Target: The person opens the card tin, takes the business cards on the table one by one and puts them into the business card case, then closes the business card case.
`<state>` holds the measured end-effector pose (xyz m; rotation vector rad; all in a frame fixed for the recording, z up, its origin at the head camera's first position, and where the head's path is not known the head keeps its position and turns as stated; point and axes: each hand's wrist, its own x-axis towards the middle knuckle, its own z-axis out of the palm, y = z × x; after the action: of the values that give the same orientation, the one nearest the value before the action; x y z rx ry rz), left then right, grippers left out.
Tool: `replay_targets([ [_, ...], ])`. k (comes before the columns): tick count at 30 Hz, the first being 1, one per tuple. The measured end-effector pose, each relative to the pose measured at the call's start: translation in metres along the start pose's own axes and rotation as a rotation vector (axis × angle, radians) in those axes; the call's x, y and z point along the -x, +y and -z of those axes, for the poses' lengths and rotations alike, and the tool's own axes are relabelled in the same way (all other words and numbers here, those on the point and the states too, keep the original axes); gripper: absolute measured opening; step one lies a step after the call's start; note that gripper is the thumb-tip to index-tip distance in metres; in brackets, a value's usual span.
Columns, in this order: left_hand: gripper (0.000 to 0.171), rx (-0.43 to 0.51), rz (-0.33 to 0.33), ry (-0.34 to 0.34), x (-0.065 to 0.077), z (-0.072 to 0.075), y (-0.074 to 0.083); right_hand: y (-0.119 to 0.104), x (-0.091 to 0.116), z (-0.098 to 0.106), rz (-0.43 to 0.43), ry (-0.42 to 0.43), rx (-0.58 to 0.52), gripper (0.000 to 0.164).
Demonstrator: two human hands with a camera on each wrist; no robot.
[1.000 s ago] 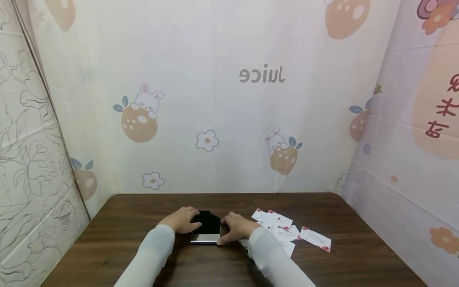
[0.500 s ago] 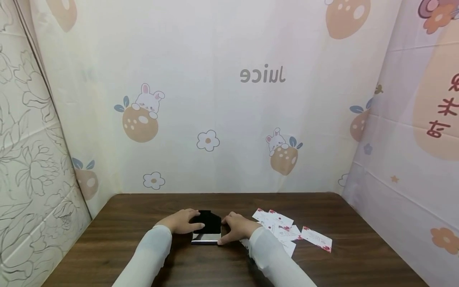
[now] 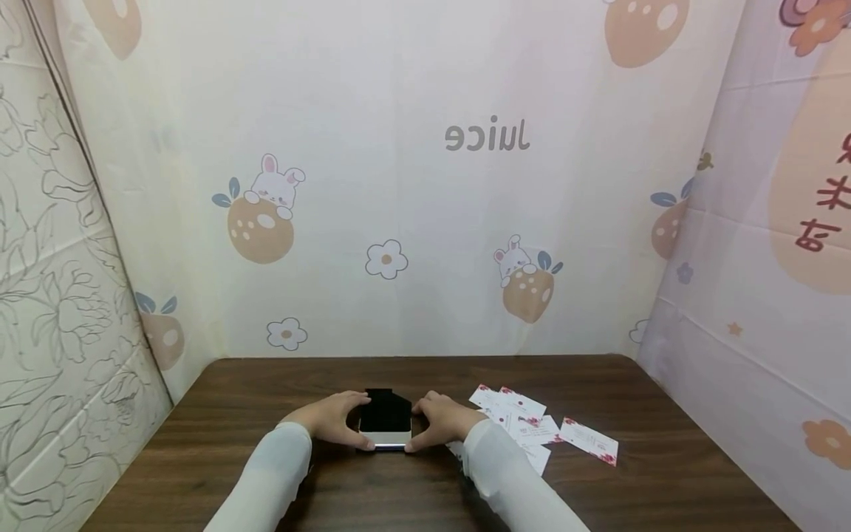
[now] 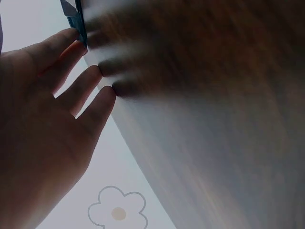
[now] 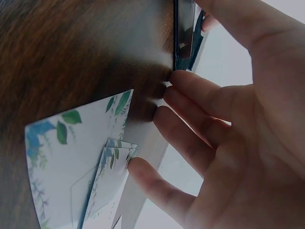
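Observation:
A flat black-and-silver card case [image 3: 385,411] lies on the brown table, its silver strip along the near side. My left hand [image 3: 332,420] holds its left side, thumb at the near left corner and fingers toward the far end. On the opposite side my right hand [image 3: 444,421] grips the case with the thumb at the near right corner and the index finger farther up. Only an edge of the card case [image 4: 78,28] shows in the left wrist view, by the fingertips. In the right wrist view, the index fingertip touches a corner of the card case [image 5: 185,33].
Several white cards with red floral corners [image 3: 515,414] lie overlapping right of my right hand, partly behind the sleeve. One separate card [image 3: 589,441] rests farther right. The table [image 3: 199,458] meets curtain-like printed walls at the back and sides.
My left thumb has moved from over the black face down to the near left corner of the case. The right hand keeps its hold and the cards stay put.

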<state>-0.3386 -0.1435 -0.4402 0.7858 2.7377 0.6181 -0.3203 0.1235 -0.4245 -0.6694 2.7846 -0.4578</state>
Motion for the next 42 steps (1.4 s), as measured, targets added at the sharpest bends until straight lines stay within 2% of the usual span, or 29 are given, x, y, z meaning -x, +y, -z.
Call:
replay_targets([
  [4,0.093,-0.002,-0.018,0.014,0.003,-0.001,0.002,0.0,0.001,0.001,-0.001,0.003,-0.003,0.067],
  [11,0.091,-0.003,-0.012,0.021,0.008,-0.001,0.007,-0.002,0.002,0.001,-0.004,-0.005,-0.017,0.066],
  [19,0.092,-0.015,0.01,0.019,0.009,-0.002,0.01,0.003,0.001,-0.001,-0.001,-0.012,-0.033,0.066],
  [31,0.091,-0.005,0.006,0.031,0.01,0.001,0.011,0.003,-0.004,0.002,0.002,-0.021,-0.042,0.063],
  [42,0.09,-0.019,0.04,0.012,0.007,0.002,0.012,0.009,-0.002,0.005,0.062,-0.017,-0.049,0.063],
])
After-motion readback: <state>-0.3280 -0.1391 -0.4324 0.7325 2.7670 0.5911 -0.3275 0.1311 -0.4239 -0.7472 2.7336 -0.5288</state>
